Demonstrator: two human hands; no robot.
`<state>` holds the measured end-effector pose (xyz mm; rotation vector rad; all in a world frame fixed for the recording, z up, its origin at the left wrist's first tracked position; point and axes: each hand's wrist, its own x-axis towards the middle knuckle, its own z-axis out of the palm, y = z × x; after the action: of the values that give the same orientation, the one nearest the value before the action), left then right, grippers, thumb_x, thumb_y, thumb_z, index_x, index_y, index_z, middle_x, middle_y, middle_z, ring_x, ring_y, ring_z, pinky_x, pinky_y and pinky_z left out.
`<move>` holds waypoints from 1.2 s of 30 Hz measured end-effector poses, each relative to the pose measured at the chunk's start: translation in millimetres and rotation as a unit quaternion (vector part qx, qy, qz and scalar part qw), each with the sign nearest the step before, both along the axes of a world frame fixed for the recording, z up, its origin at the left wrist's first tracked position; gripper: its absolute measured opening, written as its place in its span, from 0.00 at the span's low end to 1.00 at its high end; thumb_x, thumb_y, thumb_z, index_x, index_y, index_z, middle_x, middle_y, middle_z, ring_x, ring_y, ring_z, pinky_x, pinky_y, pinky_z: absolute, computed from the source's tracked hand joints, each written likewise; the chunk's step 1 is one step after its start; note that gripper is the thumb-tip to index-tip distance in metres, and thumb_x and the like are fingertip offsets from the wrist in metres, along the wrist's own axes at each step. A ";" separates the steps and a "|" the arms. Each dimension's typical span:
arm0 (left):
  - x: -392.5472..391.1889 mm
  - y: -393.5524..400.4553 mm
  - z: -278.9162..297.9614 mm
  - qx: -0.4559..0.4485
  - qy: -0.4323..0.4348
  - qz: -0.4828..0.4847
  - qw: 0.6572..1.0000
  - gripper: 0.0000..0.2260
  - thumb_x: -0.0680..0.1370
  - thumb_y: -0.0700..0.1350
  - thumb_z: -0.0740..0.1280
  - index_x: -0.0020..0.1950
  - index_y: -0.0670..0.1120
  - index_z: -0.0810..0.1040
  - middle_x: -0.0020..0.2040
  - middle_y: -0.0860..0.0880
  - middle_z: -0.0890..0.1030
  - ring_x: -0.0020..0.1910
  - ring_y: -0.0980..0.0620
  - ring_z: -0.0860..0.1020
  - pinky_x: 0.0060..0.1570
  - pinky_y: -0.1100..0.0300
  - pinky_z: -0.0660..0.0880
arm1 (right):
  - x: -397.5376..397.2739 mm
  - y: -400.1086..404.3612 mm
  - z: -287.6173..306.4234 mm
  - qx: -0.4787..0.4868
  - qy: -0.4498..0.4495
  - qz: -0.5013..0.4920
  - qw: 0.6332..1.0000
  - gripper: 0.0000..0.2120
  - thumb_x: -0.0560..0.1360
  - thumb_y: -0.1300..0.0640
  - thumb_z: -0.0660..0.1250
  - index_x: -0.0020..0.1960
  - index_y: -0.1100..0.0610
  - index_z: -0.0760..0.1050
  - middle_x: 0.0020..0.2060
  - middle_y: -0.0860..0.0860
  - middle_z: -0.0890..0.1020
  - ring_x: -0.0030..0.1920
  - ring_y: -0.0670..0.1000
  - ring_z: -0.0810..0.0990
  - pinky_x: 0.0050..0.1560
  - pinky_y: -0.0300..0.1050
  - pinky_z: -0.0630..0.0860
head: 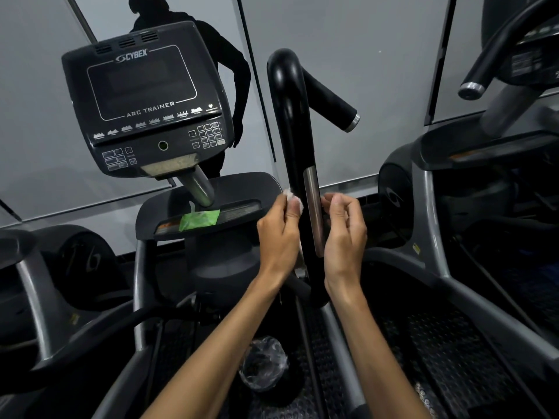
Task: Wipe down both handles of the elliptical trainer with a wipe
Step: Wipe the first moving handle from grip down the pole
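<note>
Your left hand (279, 234) pinches one white wipe (292, 198) beside one black handle (295, 140). Your right hand's (344, 234) fingers (335, 204) curl loosely, empty. One green pack (199, 220) lies on the console tray (242, 189).

handle (298, 164) — open air both sides | console (145, 101) crowds far left

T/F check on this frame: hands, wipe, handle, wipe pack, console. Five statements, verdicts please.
1. The left hand holds a white wipe beside the black handle. True.
2. The right hand holds a second wipe. False: no wipe shows in it; its fingers curl near the handle's metal sensor strip.
3. A green wipe pack lies on the tray below the console. True.
4. The console screen is lit. False: it is dark.
5. Both hands are on the short side grip. False: nothing touches it.
</note>
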<state>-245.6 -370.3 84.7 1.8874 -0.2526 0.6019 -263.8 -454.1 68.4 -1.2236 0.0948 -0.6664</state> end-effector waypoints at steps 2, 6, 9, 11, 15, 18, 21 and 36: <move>0.3 3.6 -14.1 -0.022 0.081 -0.015 0.996 0.19 0.86 0.46 0.59 0.36 0.45 0.70 0.29 0.55 0.68 0.29 0.60 0.65 0.34 0.60 0.64 | -1.6 -2.7 0.7 0.003 -0.008 -0.009 1.000 0.11 0.83 0.48 0.59 0.51 0.50 0.79 0.49 0.48 0.85 0.54 0.47 0.83 0.59 0.47 0.78; 5.4 15.8 -11.4 0.035 0.100 -0.039 0.994 0.19 0.86 0.47 0.59 0.36 0.44 0.71 0.30 0.50 0.72 0.31 0.59 0.67 0.37 0.53 0.66 | -0.7 -3.0 3.5 0.003 -0.009 -0.019 1.000 0.10 0.83 0.49 0.60 0.49 0.48 0.79 0.48 0.48 0.85 0.54 0.47 0.83 0.58 0.46 0.77; 19.3 14.1 11.5 -0.061 0.065 -0.076 0.993 0.17 0.85 0.48 0.60 0.37 0.43 0.72 0.32 0.50 0.72 0.34 0.55 0.69 0.38 0.55 0.69 | 1.7 0.3 5.0 -0.009 -0.009 -0.026 1.000 0.08 0.82 0.49 0.62 0.50 0.49 0.79 0.47 0.49 0.85 0.51 0.50 0.83 0.54 0.48 0.79; 26.8 10.0 10.2 -0.156 0.108 -0.121 0.974 0.16 0.85 0.45 0.59 0.39 0.44 0.77 0.37 0.47 0.77 0.39 0.49 0.74 0.46 0.52 0.74 | 2.4 1.7 4.7 -0.020 -0.009 -0.023 0.999 0.07 0.81 0.49 0.63 0.51 0.50 0.79 0.46 0.49 0.85 0.49 0.52 0.83 0.51 0.51 0.80; 19.6 15.8 -10.7 -0.145 0.207 -0.175 0.952 0.16 0.84 0.40 0.58 0.44 0.46 0.84 0.40 0.50 0.83 0.41 0.55 0.79 0.53 0.54 0.74 | 6.0 -0.3 2.2 -0.016 -0.009 -0.019 1.000 0.05 0.81 0.52 0.65 0.51 0.50 0.79 0.45 0.48 0.85 0.49 0.51 0.83 0.52 0.48 0.79; 23.9 23.3 4.0 -0.146 0.197 -0.190 0.951 0.11 0.83 0.40 0.59 0.47 0.41 0.80 0.40 0.46 0.81 0.42 0.51 0.78 0.52 0.55 0.73 | 6.1 -3.1 1.5 -0.022 -0.012 -0.004 1.000 0.03 0.81 0.57 0.67 0.50 0.51 0.80 0.45 0.48 0.85 0.49 0.48 0.83 0.50 0.42 0.78; 27.1 21.9 16.9 -0.220 0.164 -0.226 0.935 0.08 0.81 0.41 0.61 0.54 0.38 0.77 0.46 0.41 0.74 0.44 0.45 0.73 0.51 0.56 0.73 | 5.2 -7.4 0.4 -0.030 -0.025 0.015 0.999 0.04 0.79 0.59 0.68 0.51 0.50 0.80 0.47 0.49 0.85 0.51 0.51 0.83 0.54 0.49 0.79; 21.9 13.2 13.4 -0.197 0.268 -0.223 0.916 0.20 0.86 0.48 0.53 0.55 0.43 0.83 0.47 0.48 0.86 0.45 0.56 0.83 0.48 0.62 0.76 | 6.0 -8.1 -10.5 -0.018 -0.043 0.013 0.999 0.07 0.77 0.58 0.66 0.52 0.51 0.80 0.51 0.53 0.83 0.55 0.56 0.82 0.58 0.57 0.78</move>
<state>-223.7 -357.0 98.1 1.4600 -0.1752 -0.1776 -257.8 -462.2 57.9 -1.2281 -0.0043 -0.6998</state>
